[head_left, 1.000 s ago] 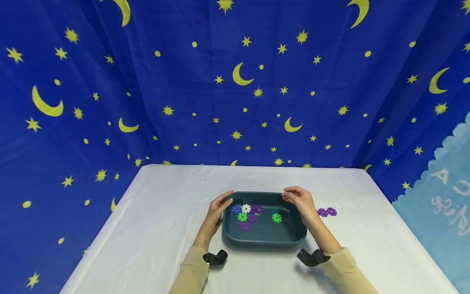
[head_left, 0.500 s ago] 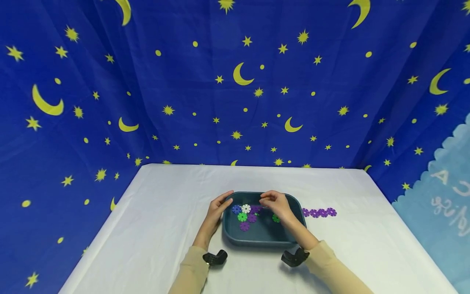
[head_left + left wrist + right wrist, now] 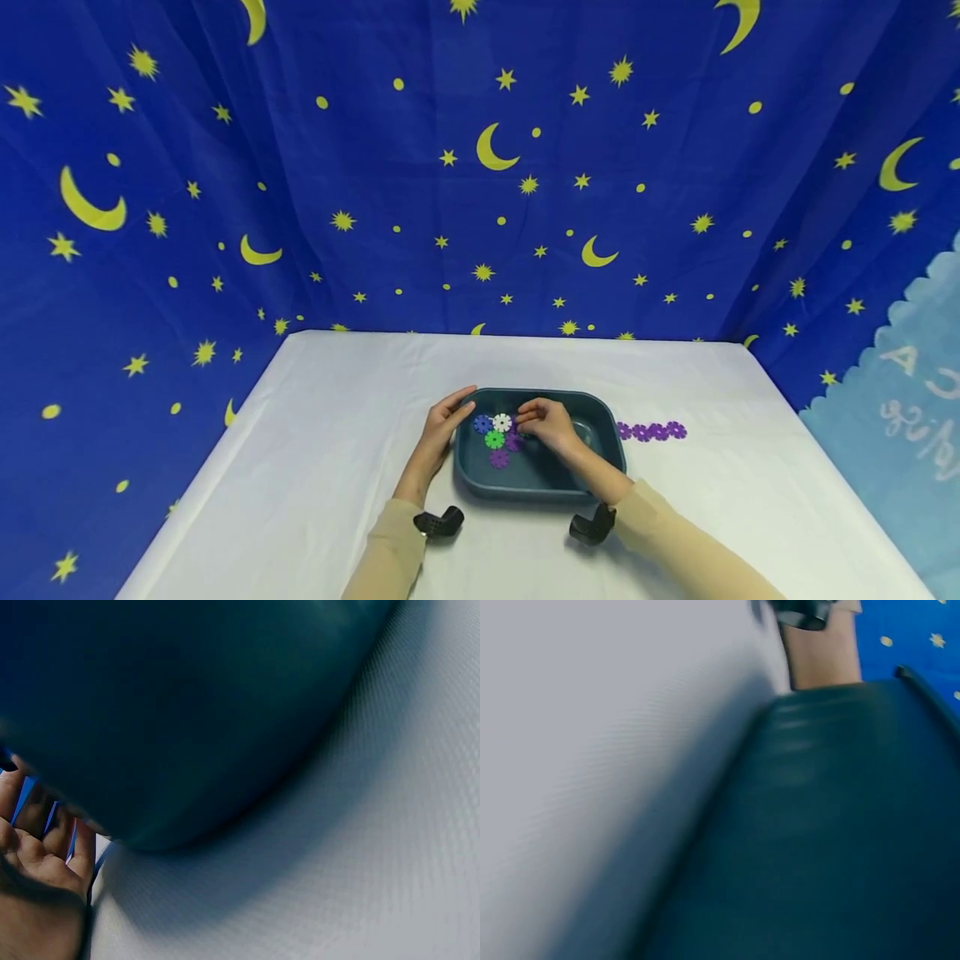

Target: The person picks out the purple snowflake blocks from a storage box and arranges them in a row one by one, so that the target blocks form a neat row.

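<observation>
A dark teal plastic tub [image 3: 525,492] stands in the middle of the table. My left hand [image 3: 437,437] holds its left end, thumb at the rim and the other fingers along the outer wall; part of that hand [image 3: 49,862] shows in the left wrist view. Over the tub is my right hand [image 3: 551,427], fingertips beside purple snowflake discs [image 3: 513,442] and nothing visibly held. Also inside lie a blue disc [image 3: 482,424], a white disc [image 3: 502,422], a green disc [image 3: 494,439] and another purple disc [image 3: 498,458]. The right wrist view shows only the tub's outer wall [image 3: 795,825].
To the right of the tub, several purple discs [image 3: 658,431] lie in a row on the white tablecloth [image 3: 720,500]. A blue curtain [image 3: 420,192] with moons and stars hangs behind the table and along its sides.
My right hand has moved left from the tub's far right corner to the discs inside, now covering the lone green disc. More of the purple row shows. My left hand stays put.
</observation>
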Motion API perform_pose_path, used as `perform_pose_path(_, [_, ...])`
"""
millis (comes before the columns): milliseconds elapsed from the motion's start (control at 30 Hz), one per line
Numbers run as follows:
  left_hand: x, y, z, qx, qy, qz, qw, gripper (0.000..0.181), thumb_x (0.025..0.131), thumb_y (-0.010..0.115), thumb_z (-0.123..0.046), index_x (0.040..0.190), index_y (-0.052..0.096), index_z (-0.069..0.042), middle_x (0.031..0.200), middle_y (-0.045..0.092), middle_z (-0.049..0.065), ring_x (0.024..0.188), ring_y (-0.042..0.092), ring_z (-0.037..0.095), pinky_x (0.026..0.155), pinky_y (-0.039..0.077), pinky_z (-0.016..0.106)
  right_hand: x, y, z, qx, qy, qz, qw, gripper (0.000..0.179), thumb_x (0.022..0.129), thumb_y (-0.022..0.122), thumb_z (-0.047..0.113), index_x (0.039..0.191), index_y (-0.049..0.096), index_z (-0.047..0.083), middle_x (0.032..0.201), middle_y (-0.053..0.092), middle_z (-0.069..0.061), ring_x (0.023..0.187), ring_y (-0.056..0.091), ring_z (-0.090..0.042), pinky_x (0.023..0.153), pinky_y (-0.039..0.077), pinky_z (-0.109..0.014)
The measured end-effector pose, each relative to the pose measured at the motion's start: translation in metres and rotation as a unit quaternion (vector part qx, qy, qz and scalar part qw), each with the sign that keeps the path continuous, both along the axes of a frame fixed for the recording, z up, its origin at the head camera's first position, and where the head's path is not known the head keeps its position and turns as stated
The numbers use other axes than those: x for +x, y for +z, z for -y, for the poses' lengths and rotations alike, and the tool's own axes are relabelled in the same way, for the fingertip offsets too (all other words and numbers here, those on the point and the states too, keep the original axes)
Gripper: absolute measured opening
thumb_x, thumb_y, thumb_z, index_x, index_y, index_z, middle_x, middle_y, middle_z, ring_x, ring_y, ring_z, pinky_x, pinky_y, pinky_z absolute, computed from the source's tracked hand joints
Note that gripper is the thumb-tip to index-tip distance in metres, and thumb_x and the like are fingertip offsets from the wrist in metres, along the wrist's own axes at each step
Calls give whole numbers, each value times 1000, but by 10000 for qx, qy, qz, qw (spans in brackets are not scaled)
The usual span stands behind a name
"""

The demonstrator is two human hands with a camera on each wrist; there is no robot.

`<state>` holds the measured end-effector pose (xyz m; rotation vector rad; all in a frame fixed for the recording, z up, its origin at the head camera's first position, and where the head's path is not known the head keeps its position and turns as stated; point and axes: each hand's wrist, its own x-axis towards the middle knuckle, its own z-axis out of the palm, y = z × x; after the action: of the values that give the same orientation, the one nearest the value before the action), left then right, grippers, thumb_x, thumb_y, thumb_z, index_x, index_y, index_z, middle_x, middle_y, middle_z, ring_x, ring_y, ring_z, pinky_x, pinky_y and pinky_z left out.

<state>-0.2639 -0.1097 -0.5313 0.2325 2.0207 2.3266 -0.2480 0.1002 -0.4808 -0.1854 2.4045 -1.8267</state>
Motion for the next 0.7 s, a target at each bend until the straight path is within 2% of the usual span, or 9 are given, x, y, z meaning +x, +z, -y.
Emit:
perform_pose_path(100, [3, 9, 2, -37, -62, 1, 10000, 41, 95, 58, -12, 134, 53, -1, 139, 51, 20, 117, 53, 12, 98, 41, 21, -2, -8, 1, 129, 26, -137, 9998, 24, 77, 64, -15, 99, 59, -20, 91, 66, -35, 79, 69, -33, 68, 58, -30])
perform_pose_path(267, [12, 22, 1, -141, -93, -65, 9998, 42, 94, 58, -12, 134, 52, 1, 139, 51, 21, 124, 51, 21, 101, 41, 23, -4, -15, 2, 365, 185, -341, 9986, 23, 73, 63, -20, 96, 61, -20, 88, 67, -33, 76, 69, -29, 66, 58, -29])
perform_pose_path(367, [13, 23, 1, -154, -74, -64, 9998, 42, 95, 58, -13, 134, 52, 1, 139, 51, 21, 127, 49, 25, 104, 40, 28, -5, -17, 3, 600, 211, -419, 9971, 26, 71, 64, -21, 97, 63, -18, 87, 68, -30, 74, 68, -27, 66, 58, -27])
perform_pose_path(533, [13, 23, 1, -92, -66, -17, 9999, 42, 94, 58, -13, 134, 52, 1, 140, 51, 20, 127, 49, 22, 110, 36, 36, -4, -18, 4, 1000, 265, -568, 9930, 32, 66, 69, -21, 97, 65, -14, 85, 70, -26, 73, 67, -26, 65, 57, -27])
perform_pose_path(700, [13, 22, 0, -119, -58, 39, 9999, 43, 94, 58, -13, 134, 52, 1, 140, 50, 20, 124, 50, 17, 106, 39, 28, -2, -18, 4, 1183, 347, -566, 9908, 36, 63, 70, -21, 98, 66, -12, 84, 71, -22, 72, 63, -17, 62, 54, -23])
